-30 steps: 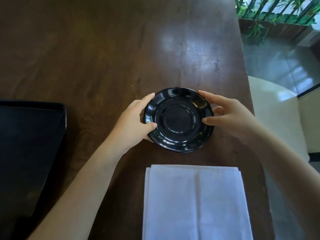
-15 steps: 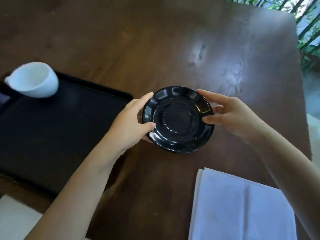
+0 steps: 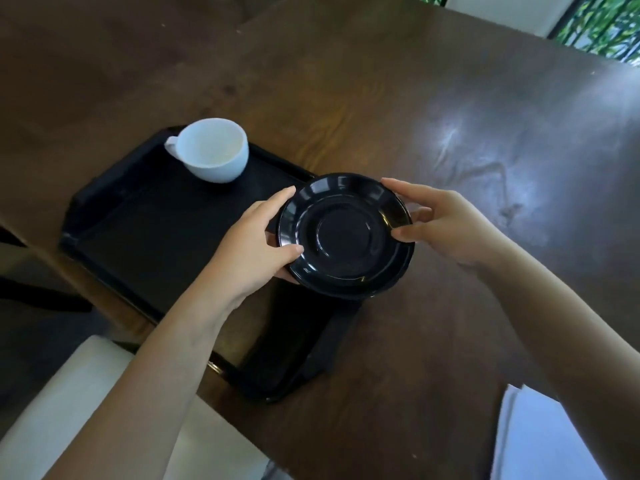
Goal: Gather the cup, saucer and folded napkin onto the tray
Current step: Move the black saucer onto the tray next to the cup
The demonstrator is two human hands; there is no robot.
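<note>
Wooden table (image 3: 381, 98), saucer (image 3: 346, 237) between both hands (image 3: 249, 251)

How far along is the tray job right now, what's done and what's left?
Done: the white cup stands on the black tray. In hand: the left hand and right hand hold the black saucer over the tray's right edge. Left: the folded napkin lies on the table.

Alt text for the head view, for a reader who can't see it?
Both hands, left and right, hold a black saucer over the black tray's right edge. A white cup sits on the tray; a white napkin lies on the table.
</note>
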